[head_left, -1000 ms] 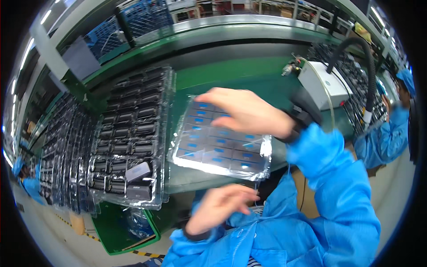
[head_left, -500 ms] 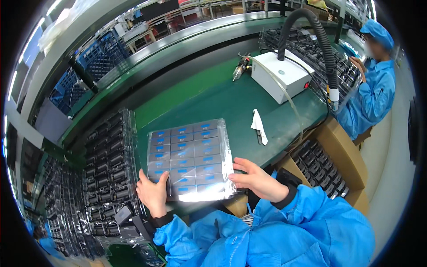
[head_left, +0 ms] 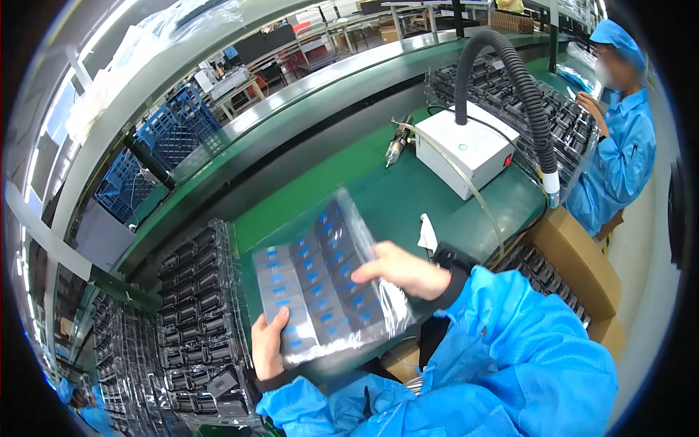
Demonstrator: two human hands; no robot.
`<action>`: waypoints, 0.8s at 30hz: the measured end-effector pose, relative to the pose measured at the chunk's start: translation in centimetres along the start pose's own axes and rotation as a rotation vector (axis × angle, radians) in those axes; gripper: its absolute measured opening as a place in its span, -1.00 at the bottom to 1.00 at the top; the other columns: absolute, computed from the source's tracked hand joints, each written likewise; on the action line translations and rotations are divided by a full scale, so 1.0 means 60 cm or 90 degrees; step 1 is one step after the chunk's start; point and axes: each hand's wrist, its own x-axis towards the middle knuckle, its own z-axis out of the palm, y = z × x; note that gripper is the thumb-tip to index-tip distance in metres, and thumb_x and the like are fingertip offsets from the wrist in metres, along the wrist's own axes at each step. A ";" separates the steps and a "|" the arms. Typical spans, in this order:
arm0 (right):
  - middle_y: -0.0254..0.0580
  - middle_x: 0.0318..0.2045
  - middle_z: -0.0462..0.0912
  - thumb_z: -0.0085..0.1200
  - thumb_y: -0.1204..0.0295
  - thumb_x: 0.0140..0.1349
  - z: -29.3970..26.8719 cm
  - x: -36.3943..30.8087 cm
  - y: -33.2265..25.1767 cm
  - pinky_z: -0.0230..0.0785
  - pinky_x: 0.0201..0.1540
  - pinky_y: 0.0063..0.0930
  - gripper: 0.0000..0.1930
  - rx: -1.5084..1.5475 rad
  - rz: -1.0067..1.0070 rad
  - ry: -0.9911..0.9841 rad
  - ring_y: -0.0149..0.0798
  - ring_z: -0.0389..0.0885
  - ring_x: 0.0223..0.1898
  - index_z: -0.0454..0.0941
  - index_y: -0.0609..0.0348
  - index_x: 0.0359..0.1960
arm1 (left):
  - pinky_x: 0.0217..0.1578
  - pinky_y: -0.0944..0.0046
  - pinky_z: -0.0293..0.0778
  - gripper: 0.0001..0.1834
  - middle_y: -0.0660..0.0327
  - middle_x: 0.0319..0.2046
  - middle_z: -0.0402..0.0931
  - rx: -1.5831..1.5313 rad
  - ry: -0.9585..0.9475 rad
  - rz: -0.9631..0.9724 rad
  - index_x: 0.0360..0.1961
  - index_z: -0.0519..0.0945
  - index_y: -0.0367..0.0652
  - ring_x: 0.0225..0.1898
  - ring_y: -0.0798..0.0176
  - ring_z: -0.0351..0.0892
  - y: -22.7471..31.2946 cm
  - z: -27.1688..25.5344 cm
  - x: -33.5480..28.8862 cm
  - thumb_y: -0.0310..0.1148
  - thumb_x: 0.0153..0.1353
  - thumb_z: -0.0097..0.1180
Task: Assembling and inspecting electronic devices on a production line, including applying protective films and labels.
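A clear plastic-wrapped sheet of grey rectangles with blue marks (head_left: pixel 313 288) is held over the green bench top, tilted and bent lengthwise. My left hand (head_left: pixel 269 346) grips its lower left edge, the thumb lying on top. At the right edge, my right hand (head_left: pixel 411 269) pinches the plastic with the thumb above; its other fingers are largely hidden. The loose clear film at the right side catches the light.
Clear trays of black parts (head_left: pixel 200 313) stand at the left. Beyond the sheet are a white box-shaped machine (head_left: pixel 466 156), a ribbed black hose (head_left: pixel 502 47), a pen-like tool (head_left: pixel 398 142) and a white scrap (head_left: pixel 427 233). A cardboard box (head_left: pixel 582 273) and a co-worker (head_left: pixel 619 146) are right.
The sheet lay flat and straight; now it is turned, tilted and bent. My right hand has moved left, over its edge, and closed on it. The view has shifted slightly.
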 end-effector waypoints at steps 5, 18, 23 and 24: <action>-0.22 -0.50 0.60 0.14 0.50 -0.08 -0.070 0.075 -0.061 0.35 -0.37 -0.56 -0.79 -0.087 -0.062 0.083 -0.40 0.52 -0.47 0.57 0.39 -0.39 | -0.29 0.35 0.41 -0.66 0.17 -0.34 0.55 -0.062 -0.055 0.086 -0.22 0.51 -0.40 -0.35 0.37 0.49 0.031 0.058 0.114 -0.35 0.06 0.20; 0.15 -0.12 0.39 0.09 0.14 0.06 -0.155 0.077 -0.008 0.27 -0.02 -0.11 -0.40 -0.832 -0.143 0.246 0.09 0.38 -0.05 0.28 0.37 0.00 | 0.15 0.07 0.16 -0.08 -0.16 0.10 0.20 0.419 0.115 0.221 0.18 0.20 -0.31 0.15 -0.12 0.18 0.006 0.097 0.139 -0.13 -0.19 0.33; 0.22 -0.01 0.29 0.17 0.18 -0.05 -0.119 0.085 -0.011 0.19 0.11 -0.12 -0.24 -0.733 -0.018 0.200 0.15 0.23 0.08 0.19 0.27 0.18 | 0.22 0.13 0.09 -0.04 -0.16 0.21 0.02 0.480 0.018 0.256 0.23 0.19 -0.12 0.26 -0.08 0.02 0.010 0.128 0.093 -0.41 -0.30 0.38; 0.22 -0.01 0.30 0.18 0.20 -0.07 -0.127 0.094 -0.005 0.19 0.11 -0.12 -0.25 -0.727 -0.057 0.203 0.15 0.23 0.07 0.20 0.24 0.18 | 0.22 0.13 0.09 -0.04 -0.16 0.21 0.02 0.477 0.019 0.251 0.23 0.19 -0.12 0.26 -0.08 0.02 0.009 0.132 0.096 -0.41 -0.30 0.38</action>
